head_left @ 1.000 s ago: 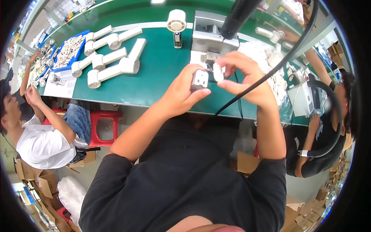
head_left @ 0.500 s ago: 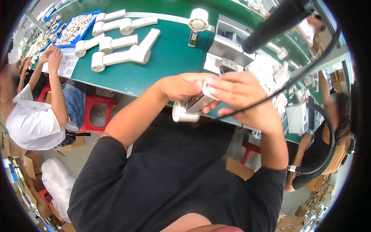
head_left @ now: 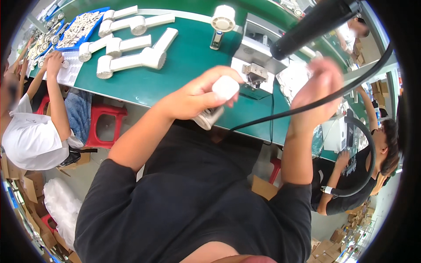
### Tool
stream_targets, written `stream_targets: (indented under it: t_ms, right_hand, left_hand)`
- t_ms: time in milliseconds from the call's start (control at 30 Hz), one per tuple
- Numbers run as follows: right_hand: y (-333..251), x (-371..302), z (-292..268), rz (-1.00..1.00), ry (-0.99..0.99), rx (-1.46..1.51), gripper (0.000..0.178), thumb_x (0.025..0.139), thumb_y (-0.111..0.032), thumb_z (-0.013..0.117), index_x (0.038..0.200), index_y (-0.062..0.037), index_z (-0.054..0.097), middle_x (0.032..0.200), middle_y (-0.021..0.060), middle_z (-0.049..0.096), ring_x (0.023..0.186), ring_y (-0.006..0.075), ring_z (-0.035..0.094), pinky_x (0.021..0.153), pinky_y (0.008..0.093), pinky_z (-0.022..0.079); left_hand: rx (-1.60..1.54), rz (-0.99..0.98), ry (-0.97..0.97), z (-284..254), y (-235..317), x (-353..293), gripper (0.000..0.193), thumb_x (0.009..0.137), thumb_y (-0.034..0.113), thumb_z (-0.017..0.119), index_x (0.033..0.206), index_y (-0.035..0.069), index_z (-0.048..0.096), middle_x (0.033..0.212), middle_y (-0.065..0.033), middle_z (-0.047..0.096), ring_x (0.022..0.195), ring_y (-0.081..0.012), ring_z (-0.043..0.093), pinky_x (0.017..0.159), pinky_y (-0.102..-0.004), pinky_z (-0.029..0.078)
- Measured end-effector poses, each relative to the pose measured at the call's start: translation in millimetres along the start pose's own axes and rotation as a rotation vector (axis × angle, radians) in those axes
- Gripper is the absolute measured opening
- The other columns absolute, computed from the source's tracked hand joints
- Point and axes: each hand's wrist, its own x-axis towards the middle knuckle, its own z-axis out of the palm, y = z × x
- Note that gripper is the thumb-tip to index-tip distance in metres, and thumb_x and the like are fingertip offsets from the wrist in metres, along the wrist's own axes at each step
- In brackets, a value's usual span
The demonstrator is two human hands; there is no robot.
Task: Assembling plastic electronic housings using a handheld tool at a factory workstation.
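My left hand (head_left: 196, 94) is closed around a white handheld fan body (head_left: 226, 88), whose squared white end faces up. Below the fingers shows its rounder head, slightly blurred. My right hand (head_left: 323, 83) is apart from it, raised over white pieces at the right of the bench; motion smears its fingers. Between the hands stands a grey and white bench machine (head_left: 255, 57) with a small metal fixture (head_left: 255, 74) at its front. Left of the machine, another handheld fan (head_left: 222, 19) stands upright, round head on top.
Several white fan bodies (head_left: 131, 60) lie on the green bench (head_left: 184, 52) at left. Behind them sits a blue tray (head_left: 83, 28) of small parts. A black cable (head_left: 285, 113) crosses in front of my right forearm. People work on both sides; a red stool (head_left: 105, 125) stands at left.
My right hand has left the fan body and swung right and up. My left hand still holds the fan body, now tilted so its white end faces up.
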Motion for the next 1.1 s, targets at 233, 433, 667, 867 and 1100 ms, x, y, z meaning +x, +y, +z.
stream_targets:
  t_ms: [233, 433, 667, 867, 1100]
  right_hand:
    - [10.6, 62.7, 52.1, 0.391, 0.042, 0.237, 0.023, 0.083, -0.011, 0.059, 0.100, -0.0004, 0.049, 0.067, 0.0071, 0.054, 0.048, 0.0154, 0.051, 0.047, 0.0267, 0.044]
    - [29.2, 23.0, 41.1, 0.514, 0.068, 0.259, 0.021, 0.078, -0.002, 0.063, 0.095, 0.0014, 0.051, 0.065, 0.0067, 0.054, 0.047, 0.0144, 0.051, 0.047, 0.0266, 0.043]
    - [25.9, 2.2, 36.3, 0.607, -0.015, 0.356, 0.025, 0.077, 0.000, 0.063, 0.097, 0.0018, 0.049, 0.065, 0.0080, 0.054, 0.050, 0.0151, 0.053, 0.048, 0.0288, 0.044]
    - [-22.4, 28.9, 36.3, 0.447, -0.108, 0.543, 0.032, 0.089, -0.025, 0.049, 0.112, -0.0027, 0.046, 0.068, 0.0052, 0.047, 0.054, 0.0160, 0.046, 0.055, 0.0335, 0.041]
    - [-32.6, 34.6, 62.1, 0.447, -0.179, 0.686, 0.032, 0.090, -0.027, 0.048, 0.110, -0.0030, 0.049, 0.070, 0.0052, 0.048, 0.056, 0.0163, 0.046, 0.058, 0.0327, 0.040]
  left_hand:
    - [0.459, 0.118, 0.264, 12.9, -31.8, -5.2, 0.050, 0.089, 0.033, 0.054, 0.125, 0.003, 0.036, 0.098, -0.0084, 0.051, 0.090, -0.0160, 0.050, 0.082, -0.0305, 0.041]
    - [0.558, 0.198, 0.318, 12.4, -42.3, -2.6, 0.055, 0.087, 0.039, 0.056, 0.124, 0.002, 0.039, 0.093, -0.0079, 0.053, 0.084, -0.0150, 0.052, 0.077, -0.0292, 0.043]
    - [0.578, 0.199, 0.308, 13.1, -40.0, -2.2, 0.057, 0.086, 0.040, 0.057, 0.124, 0.003, 0.039, 0.093, -0.0071, 0.053, 0.084, -0.0139, 0.051, 0.075, -0.0277, 0.044]
    - [0.778, 0.282, 0.291, 15.9, -38.4, 4.0, 0.053, 0.084, 0.029, 0.058, 0.124, 0.001, 0.040, 0.096, -0.0086, 0.053, 0.083, -0.0160, 0.051, 0.075, -0.0276, 0.042]
    - [0.735, 0.221, 0.313, 21.3, -35.9, 5.0, 0.049, 0.078, 0.023, 0.064, 0.118, 0.002, 0.044, 0.104, -0.0174, 0.055, 0.089, -0.0343, 0.055, 0.078, -0.0367, 0.044]
